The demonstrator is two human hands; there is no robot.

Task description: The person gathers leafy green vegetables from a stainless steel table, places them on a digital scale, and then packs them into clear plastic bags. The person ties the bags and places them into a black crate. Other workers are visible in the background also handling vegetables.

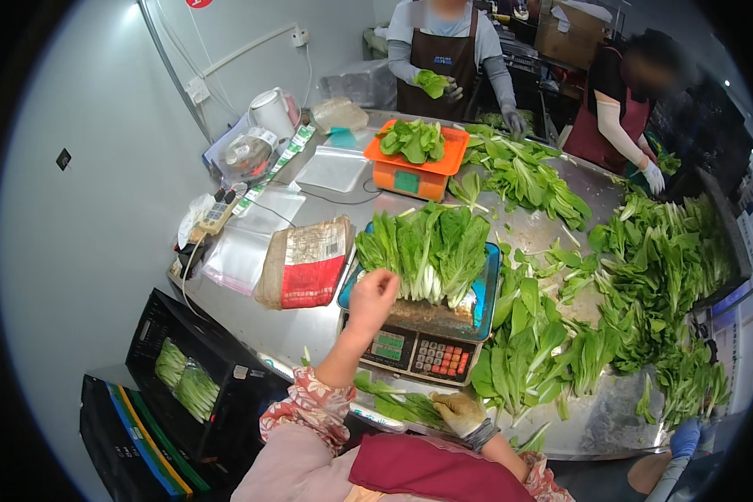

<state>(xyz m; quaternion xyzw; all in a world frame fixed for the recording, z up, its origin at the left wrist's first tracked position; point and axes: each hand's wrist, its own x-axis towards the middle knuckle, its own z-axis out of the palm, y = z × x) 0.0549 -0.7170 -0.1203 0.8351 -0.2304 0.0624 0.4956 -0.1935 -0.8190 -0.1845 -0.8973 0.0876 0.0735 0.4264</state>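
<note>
A row of leafy greens [430, 251] with white stems lies across the blue pan [491, 295] of a digital scale [408, 354]. My left hand [373, 301], bare, hovers over the pan's near left part, beside the stem ends. Its fingers are curled, and nothing shows in them. Below the scale's keypad, at the near table edge, my right hand [461, 413] wears a yellowish glove. Its fingers close on the leafy end of some loose greens [408, 405]. The palm side of that glove is hidden.
Loose greens [539, 351] cover the table right of the scale. An orange scale [414, 172] holding greens stands beyond. Left lie a red-and-tan printed bag [307, 263], clear plastic bags [238, 245] and a power strip [218, 216]. Black crates [182, 364] stand lower left. Co-workers [442, 63] handle greens across the table.
</note>
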